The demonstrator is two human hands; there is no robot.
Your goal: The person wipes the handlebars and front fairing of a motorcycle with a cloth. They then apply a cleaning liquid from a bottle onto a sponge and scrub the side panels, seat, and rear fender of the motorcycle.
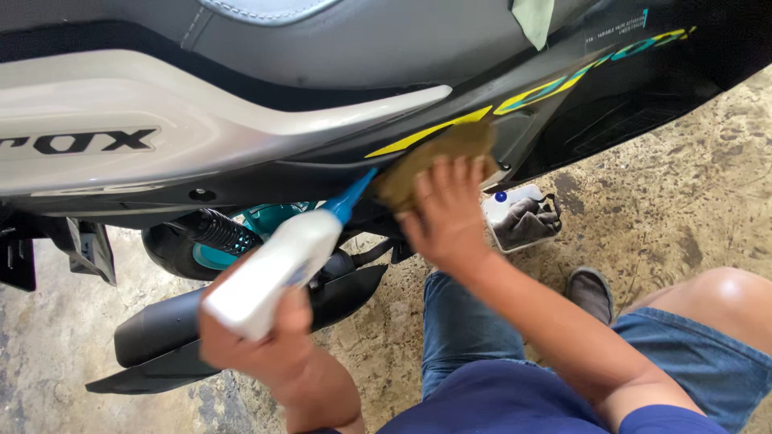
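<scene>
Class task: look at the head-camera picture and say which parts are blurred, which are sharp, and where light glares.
Head view: the white bottle and left hand are blurred; the right hand and brown cloth slightly soft; the floor is sharp; soft daylight glares faintly off the scooter's white panel.

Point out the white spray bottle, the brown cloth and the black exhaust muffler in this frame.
white spray bottle [273, 269], head view, on the middle of its white body, held in the left hand.
brown cloth [430, 157], head view, on its upper part above the right hand's fingers.
black exhaust muffler [157, 333], head view, on its rear black cover.
</scene>
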